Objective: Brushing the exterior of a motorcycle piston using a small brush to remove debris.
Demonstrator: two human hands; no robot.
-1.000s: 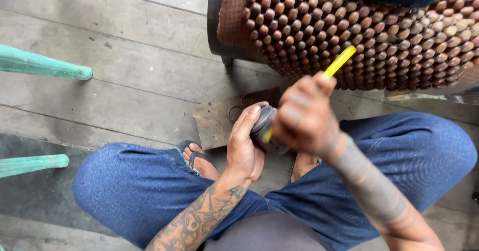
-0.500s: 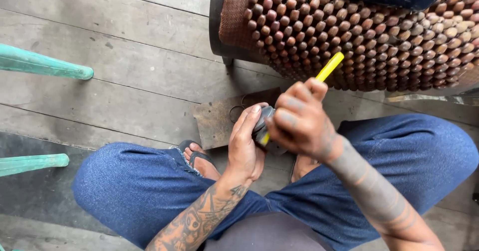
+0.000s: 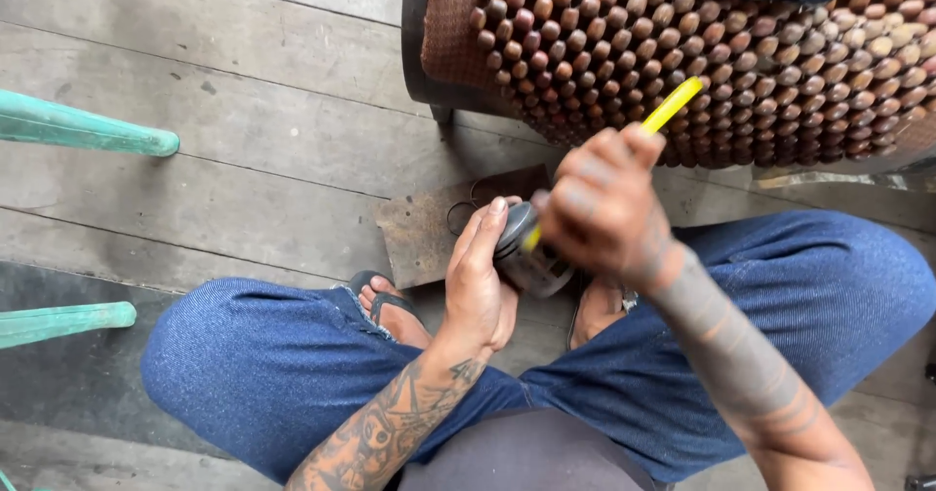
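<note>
Gripping round metal part (image 3: 525, 252), yellow tool (image 3: 663, 116) inside.

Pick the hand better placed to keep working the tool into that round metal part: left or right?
Right. The right hand already grips the yellow-handled tool, its tip at the round metal part. The left hand is cupped around that part, steadying it, so it is best kept as the support.

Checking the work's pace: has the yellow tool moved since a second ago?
Yes. The yellow tool in the right hand has tipped slightly flatter against the beaded mat behind it.
</note>
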